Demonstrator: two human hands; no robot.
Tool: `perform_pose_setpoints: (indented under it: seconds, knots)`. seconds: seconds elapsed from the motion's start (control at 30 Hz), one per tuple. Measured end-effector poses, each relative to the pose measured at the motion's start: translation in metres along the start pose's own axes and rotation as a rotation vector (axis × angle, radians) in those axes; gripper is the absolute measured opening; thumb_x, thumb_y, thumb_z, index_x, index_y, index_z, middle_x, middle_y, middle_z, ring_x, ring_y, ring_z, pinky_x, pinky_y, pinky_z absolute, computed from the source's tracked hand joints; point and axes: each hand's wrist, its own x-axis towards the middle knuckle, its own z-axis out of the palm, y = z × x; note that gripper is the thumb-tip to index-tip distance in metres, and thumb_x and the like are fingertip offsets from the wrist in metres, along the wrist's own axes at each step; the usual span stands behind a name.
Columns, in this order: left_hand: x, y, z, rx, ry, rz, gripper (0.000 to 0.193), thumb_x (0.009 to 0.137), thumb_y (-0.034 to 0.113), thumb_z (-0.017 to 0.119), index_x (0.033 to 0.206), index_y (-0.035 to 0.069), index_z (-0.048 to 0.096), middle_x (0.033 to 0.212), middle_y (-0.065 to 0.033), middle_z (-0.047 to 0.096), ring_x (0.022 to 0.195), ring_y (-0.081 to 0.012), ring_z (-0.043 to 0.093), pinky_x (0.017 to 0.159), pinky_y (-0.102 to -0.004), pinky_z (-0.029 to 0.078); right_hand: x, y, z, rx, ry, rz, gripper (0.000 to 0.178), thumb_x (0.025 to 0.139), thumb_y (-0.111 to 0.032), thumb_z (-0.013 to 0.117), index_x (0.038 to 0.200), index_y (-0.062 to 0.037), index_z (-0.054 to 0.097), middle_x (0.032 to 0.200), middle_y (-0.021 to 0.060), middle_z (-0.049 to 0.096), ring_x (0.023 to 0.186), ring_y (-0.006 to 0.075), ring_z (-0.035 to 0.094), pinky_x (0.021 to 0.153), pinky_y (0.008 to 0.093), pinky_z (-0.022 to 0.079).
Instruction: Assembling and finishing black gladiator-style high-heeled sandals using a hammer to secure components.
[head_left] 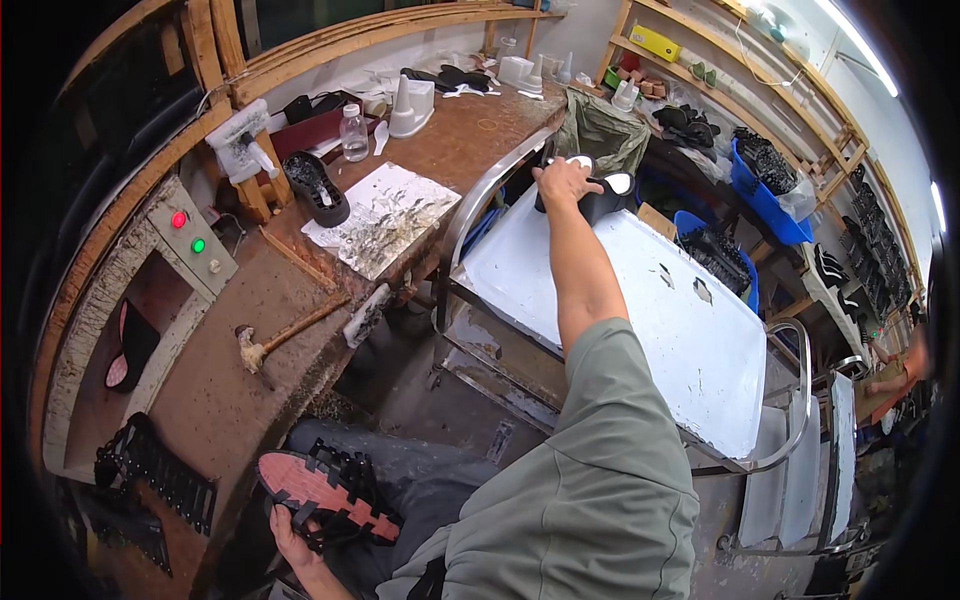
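My left hand, low over my lap, is closed on one end of a black strappy sandal upper. Its pinkish underside faces up, with black strap ends folded over the edges. My right arm stretches forward to the far end of a white tray on a metal cart. There my right hand grips a black shoe sole with a white top; its fingers cover part of it. Beside that hand stands another black sole with a white patch.
On the workbench at left lie a hammer, a black sole, a stained paper sheet and a clear bottle. A box with red and green buttons stands left. Blue baskets of black parts are at right.
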Motion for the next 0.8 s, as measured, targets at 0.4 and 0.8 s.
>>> perform_pose_setpoints:
  seconds: [0.4, 0.8]
  knots:
    - [0.019, -0.002, -0.016, 0.073, 0.138, -0.231, 0.027, 0.093, 0.033, 0.052, 0.099, 0.008, 0.057, 0.078, -0.0049, 0.064, 0.046, -0.009, 0.051, 0.035, -0.0197, 0.037, -0.082, 0.097, -0.077, 0.129, 0.189, -0.143, 0.056, 0.069, -0.049, 0.069, 0.105, -0.0059, 0.069, 0.109, 0.0155, 0.065, 0.109, 0.0299, 0.055, 0.091, 0.0428, 0.045]
    - [-0.001, 0.024, -0.03, 0.172, -0.147, 0.012, 0.028, 0.092, 0.024, 0.056, 0.103, -0.001, 0.064, 0.08, -0.0037, 0.064, 0.067, -0.0115, 0.061, 0.06, -0.0261, 0.051, -0.26, 0.02, -0.214, 0.848, -0.421, -1.262, 0.061, 0.061, -0.037, 0.07, 0.104, 0.005, 0.065, 0.121, 0.0175, 0.056, 0.108, 0.0276, 0.055, 0.094, 0.036, 0.04]
